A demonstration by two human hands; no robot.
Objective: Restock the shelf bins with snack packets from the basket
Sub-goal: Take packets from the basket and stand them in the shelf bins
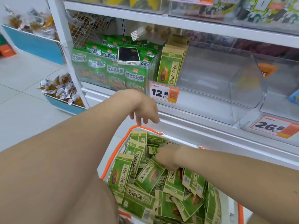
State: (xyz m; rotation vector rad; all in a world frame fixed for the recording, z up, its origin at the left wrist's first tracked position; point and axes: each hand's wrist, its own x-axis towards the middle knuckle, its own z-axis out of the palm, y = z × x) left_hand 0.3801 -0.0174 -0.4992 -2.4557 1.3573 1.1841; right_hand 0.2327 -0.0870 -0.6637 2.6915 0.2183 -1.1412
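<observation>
A white basket with orange handles (pixel 115 153) stands on the floor below the shelf, full of green and tan sunflower seed packets (pixel 120 174). My right hand (pixel 167 157) reaches down into the pile at the basket's far side, its fingers curled round the edge of a packet (pixel 152 149). My left hand (pixel 144 110) hangs just above the basket's far handle with loose fingers pointing down, holding nothing. Above, a clear shelf bin (pixel 218 81) holds a few of the same packets (pixel 170 67) upright at its left end; the rest of it is bare.
Left of that bin, another bin holds green crisp packets (pixel 110 70) with a phone (pixel 128 55) lying on top. Orange price tags read 12.8 (pixel 164 93) and 26.8 (pixel 275 126). A blue-fronted rack of wrapped snacks (pixel 61 91) stands at the left on the tiled floor.
</observation>
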